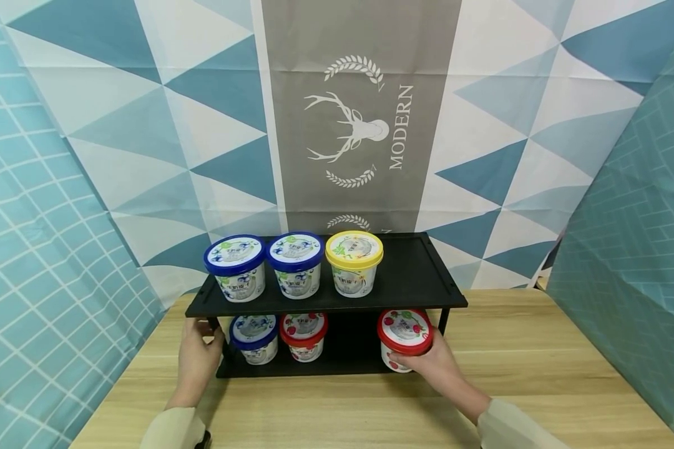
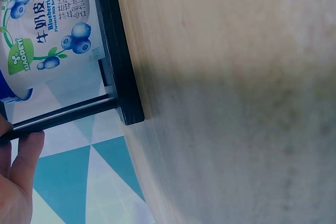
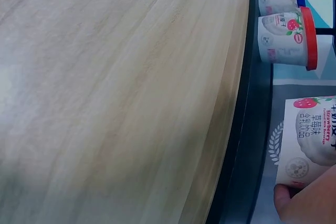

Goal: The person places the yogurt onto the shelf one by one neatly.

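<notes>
My right hand [image 1: 438, 362] grips a red-lidded strawberry tub [image 1: 395, 358] at the right end of the lower tier of a black two-tier rack [image 1: 412, 274]. In the right wrist view, fingers [image 3: 282, 196] lie against the tub's lower wall. Whether its base touches the tier cannot be told. My left hand [image 1: 196, 355] holds the rack's left side, its fingers [image 2: 26, 156] at a black post [image 2: 68, 116]. Beside it on the lower tier stand a blue-lidded blueberry tub [image 1: 255, 340] and another red-lidded tub [image 1: 304, 337].
On the upper tier, two blue-lidded tubs [image 1: 240, 268] [image 1: 296, 265] and a yellow-lidded tub [image 1: 354, 264] stand in a row. The rack rests on a wooden table [image 1: 314, 411]. Patterned cloth [image 1: 359, 37] hangs behind, with tile-print sheets [image 1: 34, 262] at both sides.
</notes>
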`<state>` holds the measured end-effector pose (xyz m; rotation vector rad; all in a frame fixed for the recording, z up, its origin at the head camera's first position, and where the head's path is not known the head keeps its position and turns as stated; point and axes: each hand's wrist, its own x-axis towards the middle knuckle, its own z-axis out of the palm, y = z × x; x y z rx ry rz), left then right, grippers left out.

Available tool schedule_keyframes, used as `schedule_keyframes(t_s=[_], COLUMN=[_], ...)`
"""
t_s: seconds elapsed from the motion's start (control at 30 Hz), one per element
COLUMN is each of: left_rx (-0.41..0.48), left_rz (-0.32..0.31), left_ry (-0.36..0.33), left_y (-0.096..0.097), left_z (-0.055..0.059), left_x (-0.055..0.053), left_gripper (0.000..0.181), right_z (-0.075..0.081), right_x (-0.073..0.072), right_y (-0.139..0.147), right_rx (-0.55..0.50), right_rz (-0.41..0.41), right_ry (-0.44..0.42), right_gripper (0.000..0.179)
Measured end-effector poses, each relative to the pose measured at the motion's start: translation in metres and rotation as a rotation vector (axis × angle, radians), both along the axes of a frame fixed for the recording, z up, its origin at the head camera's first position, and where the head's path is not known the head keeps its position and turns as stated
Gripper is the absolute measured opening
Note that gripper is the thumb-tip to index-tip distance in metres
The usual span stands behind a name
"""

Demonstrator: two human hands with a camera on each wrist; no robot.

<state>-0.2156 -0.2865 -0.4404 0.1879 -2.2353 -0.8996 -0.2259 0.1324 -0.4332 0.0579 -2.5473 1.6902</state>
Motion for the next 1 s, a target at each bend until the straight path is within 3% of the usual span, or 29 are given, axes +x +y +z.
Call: schedule_keyframes(t_s=[0.47, 1.0], left_rx=[0.001, 0.007], left_rz=[0.008, 0.003], left_ry=[0.010, 0.018], left_y=[-0.002, 0.000], left_z=[-0.003, -0.001], left_x=[-0.001, 0.000], left_gripper=[0.034, 0.036], right_z=[-0.003, -0.006], right_x=[-0.005, -0.011], right_y=[-0.014, -0.022], right_rx=[0.052, 0.018], right_rz=[-0.026, 0.024], right_ry=[-0.001, 0.019], right_gripper=[0.094, 0.092])
